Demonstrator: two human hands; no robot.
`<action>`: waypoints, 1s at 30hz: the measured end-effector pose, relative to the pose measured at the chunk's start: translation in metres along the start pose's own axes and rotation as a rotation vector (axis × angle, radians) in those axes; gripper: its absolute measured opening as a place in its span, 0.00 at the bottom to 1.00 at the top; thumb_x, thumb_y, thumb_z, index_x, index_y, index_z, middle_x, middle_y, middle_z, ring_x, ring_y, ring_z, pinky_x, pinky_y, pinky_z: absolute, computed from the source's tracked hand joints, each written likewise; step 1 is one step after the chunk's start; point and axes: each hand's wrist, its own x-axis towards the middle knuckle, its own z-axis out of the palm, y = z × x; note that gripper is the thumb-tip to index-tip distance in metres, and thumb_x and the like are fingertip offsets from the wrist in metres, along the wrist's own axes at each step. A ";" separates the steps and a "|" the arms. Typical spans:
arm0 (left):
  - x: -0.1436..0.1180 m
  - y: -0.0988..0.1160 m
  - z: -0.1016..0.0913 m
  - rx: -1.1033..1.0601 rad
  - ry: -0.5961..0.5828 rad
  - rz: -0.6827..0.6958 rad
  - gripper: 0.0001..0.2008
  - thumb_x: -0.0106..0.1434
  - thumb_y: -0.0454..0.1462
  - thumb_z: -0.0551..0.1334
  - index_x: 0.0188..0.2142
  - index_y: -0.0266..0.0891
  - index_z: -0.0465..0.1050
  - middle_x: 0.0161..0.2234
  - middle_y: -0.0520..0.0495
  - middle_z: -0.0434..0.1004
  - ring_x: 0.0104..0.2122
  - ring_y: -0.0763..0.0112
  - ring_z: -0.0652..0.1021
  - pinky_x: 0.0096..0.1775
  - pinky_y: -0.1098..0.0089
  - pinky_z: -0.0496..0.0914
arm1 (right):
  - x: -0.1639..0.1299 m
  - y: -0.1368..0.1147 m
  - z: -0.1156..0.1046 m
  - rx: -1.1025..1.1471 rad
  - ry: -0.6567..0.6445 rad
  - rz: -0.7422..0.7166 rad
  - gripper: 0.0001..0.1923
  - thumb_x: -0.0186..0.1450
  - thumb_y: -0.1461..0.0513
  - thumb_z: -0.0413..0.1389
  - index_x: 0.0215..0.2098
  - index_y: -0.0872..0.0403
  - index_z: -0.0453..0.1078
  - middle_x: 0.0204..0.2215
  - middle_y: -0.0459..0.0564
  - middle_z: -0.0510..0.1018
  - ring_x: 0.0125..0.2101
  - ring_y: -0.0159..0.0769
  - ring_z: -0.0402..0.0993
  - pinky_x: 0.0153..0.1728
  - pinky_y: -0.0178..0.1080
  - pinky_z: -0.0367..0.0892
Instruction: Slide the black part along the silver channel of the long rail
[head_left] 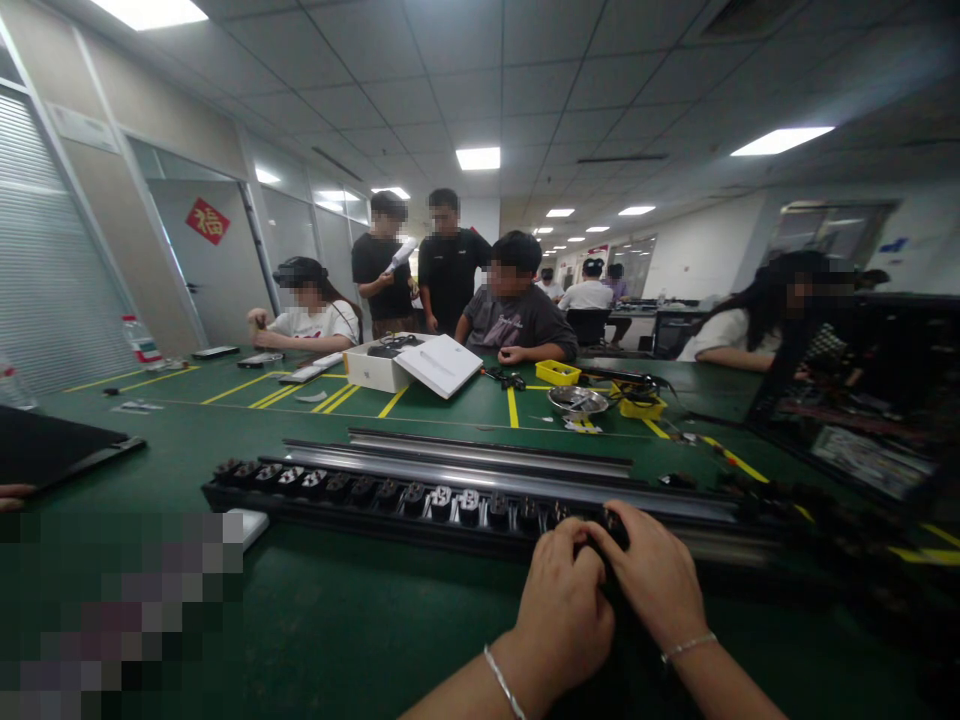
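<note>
A long black power strip housing [337, 515] lies across the green table in front of me, with a row of socket modules [469, 503] along it. Most modules are black and a few show pale metallic faces. My left hand [566, 590] is closed at the strip's right part, its fingers curled down; what they hold, if anything, is hidden. Beside it, my right hand [652, 570] is closed over a dark socket module [615, 522], thumb close to the left hand's fingers. Bracelets circle both wrists.
Metal rails [487, 452] lie just behind the strip. Farther back are a white box [375, 368] with its lid [441, 366], a metal bowl [577, 402] and yellow bins [558, 373]. A dark pile of parts [817, 530] sits right. Several people work around the table.
</note>
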 end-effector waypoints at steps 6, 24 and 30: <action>-0.002 -0.001 0.001 0.001 0.008 0.029 0.14 0.48 0.26 0.55 0.35 0.39 0.66 0.52 0.42 0.64 0.52 0.59 0.66 0.55 0.54 0.62 | 0.002 -0.003 -0.002 0.012 -0.010 0.055 0.20 0.64 0.50 0.46 0.44 0.54 0.70 0.41 0.53 0.77 0.43 0.42 0.72 0.44 0.43 0.63; -0.002 -0.001 0.002 0.050 -0.002 0.079 0.13 0.50 0.28 0.55 0.36 0.39 0.66 0.46 0.44 0.66 0.47 0.62 0.67 0.53 0.58 0.63 | 0.004 -0.005 -0.005 -0.035 -0.008 0.072 0.16 0.62 0.53 0.49 0.41 0.53 0.71 0.39 0.53 0.78 0.41 0.42 0.73 0.45 0.44 0.63; -0.002 -0.002 0.002 0.035 0.005 0.075 0.13 0.50 0.28 0.56 0.36 0.39 0.66 0.46 0.45 0.66 0.46 0.63 0.67 0.52 0.59 0.63 | 0.006 -0.006 -0.005 -0.044 -0.038 0.095 0.16 0.61 0.54 0.50 0.41 0.54 0.70 0.38 0.53 0.78 0.41 0.42 0.73 0.45 0.44 0.63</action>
